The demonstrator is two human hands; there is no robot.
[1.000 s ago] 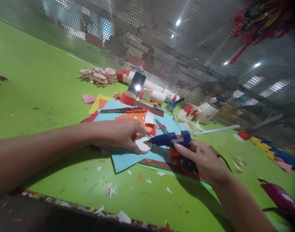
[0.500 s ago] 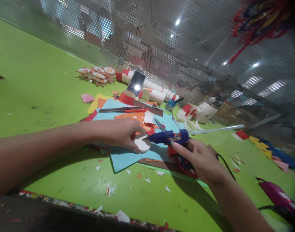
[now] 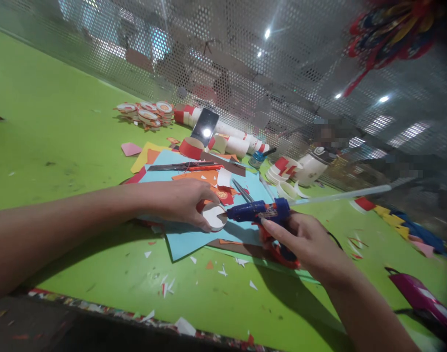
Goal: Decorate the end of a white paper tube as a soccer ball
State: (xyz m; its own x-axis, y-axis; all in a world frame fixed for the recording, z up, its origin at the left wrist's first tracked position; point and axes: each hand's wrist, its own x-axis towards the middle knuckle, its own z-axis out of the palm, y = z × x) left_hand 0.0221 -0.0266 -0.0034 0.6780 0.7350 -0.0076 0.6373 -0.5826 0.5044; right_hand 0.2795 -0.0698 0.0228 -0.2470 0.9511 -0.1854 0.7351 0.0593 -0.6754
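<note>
My left hand (image 3: 188, 203) grips a small white paper disc (image 3: 213, 218) by its left side, thumb and fingers around its edge. In my right hand (image 3: 304, 239) is a blue hot glue gun (image 3: 260, 211), its nozzle at the right edge of the disc's top. A long clear glue stick (image 3: 344, 194) juts out of the gun's back. Under the hands lie light blue paper sheets (image 3: 184, 243). Just behind are a red paper piece (image 3: 223, 196), dark-bladed scissors (image 3: 186, 166) with orange handles, and grey pointed tweezers (image 3: 241, 189).
Stacked round paper pieces (image 3: 150, 114), a phone (image 3: 205, 125), paper cups (image 3: 282, 168), a blue jar (image 3: 257, 159) and a white container (image 3: 313, 165) stand along the perforated screen (image 3: 245, 73). A purple device (image 3: 421, 298) lies at right. Paper scraps (image 3: 166, 288) litter the green table (image 3: 109, 274).
My right hand has drawn the glue gun slightly rightward, so its nozzle has shifted from over the disc towards its right edge. My left hand keeps hold of the disc.
</note>
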